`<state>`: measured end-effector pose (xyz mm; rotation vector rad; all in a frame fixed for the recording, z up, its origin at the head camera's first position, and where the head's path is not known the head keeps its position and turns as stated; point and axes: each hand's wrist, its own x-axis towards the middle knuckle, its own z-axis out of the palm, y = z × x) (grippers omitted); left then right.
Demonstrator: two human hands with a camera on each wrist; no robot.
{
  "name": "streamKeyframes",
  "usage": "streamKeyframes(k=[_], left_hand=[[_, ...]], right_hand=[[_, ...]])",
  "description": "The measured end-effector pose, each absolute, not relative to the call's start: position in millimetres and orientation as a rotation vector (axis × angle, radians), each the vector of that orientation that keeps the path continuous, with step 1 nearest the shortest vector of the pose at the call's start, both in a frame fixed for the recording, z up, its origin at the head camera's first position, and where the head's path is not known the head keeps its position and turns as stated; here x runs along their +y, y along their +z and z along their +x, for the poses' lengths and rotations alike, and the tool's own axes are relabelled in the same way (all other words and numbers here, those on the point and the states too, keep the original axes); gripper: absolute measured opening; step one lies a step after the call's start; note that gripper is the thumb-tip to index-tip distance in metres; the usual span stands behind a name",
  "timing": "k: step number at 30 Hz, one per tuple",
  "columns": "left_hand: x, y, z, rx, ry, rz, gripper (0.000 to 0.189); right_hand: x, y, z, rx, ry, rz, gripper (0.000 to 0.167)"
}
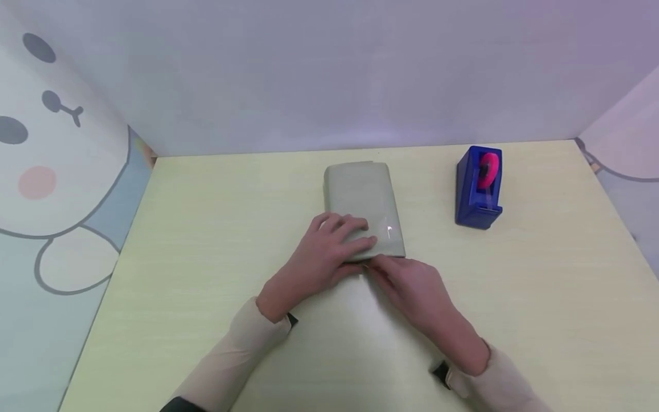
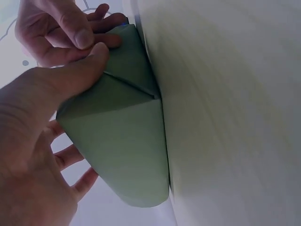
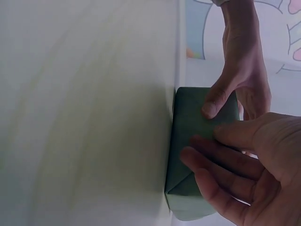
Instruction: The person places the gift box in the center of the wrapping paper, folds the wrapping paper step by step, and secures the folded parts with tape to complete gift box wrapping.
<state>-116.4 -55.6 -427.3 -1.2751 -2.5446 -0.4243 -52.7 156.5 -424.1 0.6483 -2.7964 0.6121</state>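
Note:
A box-shaped package in smooth grey-green wrapping paper (image 1: 360,189) lies on the table. My left hand (image 1: 329,246) holds its near end, fingers spread over the top and thumb against the end face. Diagonal fold lines cross that end in the left wrist view, where a paper flap (image 2: 127,70) lies folded. My right hand (image 1: 412,283) is at the same end, close beside the left thumb. In the right wrist view its fingertips (image 3: 193,155) touch the folded end face, fingers slightly bent. The package's far end is out of the hands' reach.
To the right of the package stands a blue tape dispenser (image 1: 476,189) with a pink roll (image 1: 488,170). A pale wall (image 1: 360,74) borders the light wooden table (image 1: 216,229) at the back. Cartoon-printed panels (image 1: 62,171) flank it on the sides.

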Motion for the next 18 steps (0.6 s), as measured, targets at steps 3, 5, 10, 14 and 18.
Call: streamKeyframes(k=[3,5,10,14,18], left_hand=[[-54,-428,-116,-2.556,-0.415,-1.266,0.045],[-54,-429,-115,-2.554,-0.412,-1.256,0.043],[-53,-430,-115,-2.535,-0.412,-1.242,0.039],[-53,-431,-115,-2.522,-0.406,-1.237,0.038],[-53,-432,-114,-2.509,-0.405,-1.234,0.038]], right_hand=[[154,-424,-52,-2.778,0.575,0.647,0.015],[152,-423,-51,-2.767,0.547,0.654,0.014],[148,-422,-50,-2.707,0.46,0.698,0.016],[145,-418,-49,-2.699,0.418,0.707,0.018],[137,-413,-47,-2.791,0.408,0.658,0.012]])
